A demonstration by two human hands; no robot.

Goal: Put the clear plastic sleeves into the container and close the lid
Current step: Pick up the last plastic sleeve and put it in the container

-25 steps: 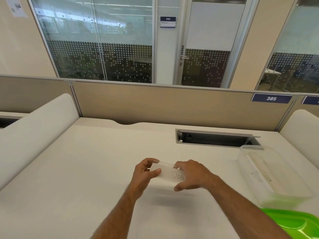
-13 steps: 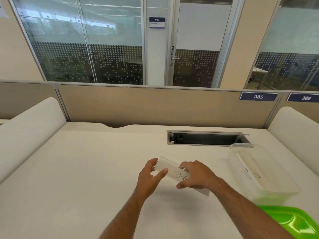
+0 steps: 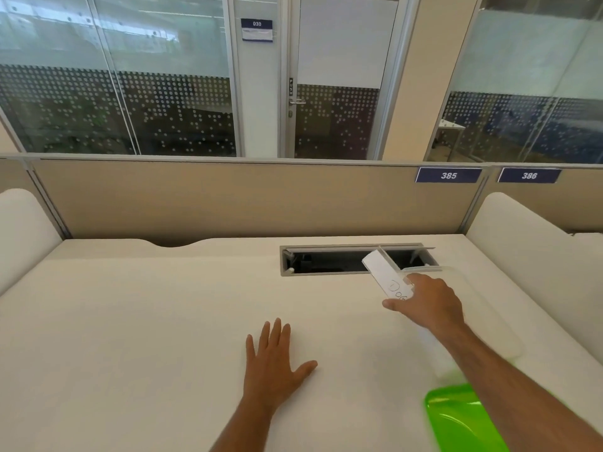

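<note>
My right hand [image 3: 425,303] grips a clear plastic sleeve [image 3: 383,274] holding a white card with handwriting on it. The sleeve tilts up and away, over the near-left corner of the clear plastic container [image 3: 489,308] at the right of the desk. My right forearm hides much of the container. The green lid [image 3: 456,419] lies on the desk at the bottom right, apart from the container. My left hand [image 3: 272,363] rests flat on the desk, fingers spread, holding nothing.
The white desk [image 3: 146,321] has an open cable slot [image 3: 332,261] at the back, just behind the sleeve. A beige partition [image 3: 228,197] runs along the far edge. White rounded side dividers [image 3: 522,243] flank the desk.
My right hand has carried the sleeve rightward and away, up to the container. My left hand let go of the sleeve and dropped flat onto the desk.
</note>
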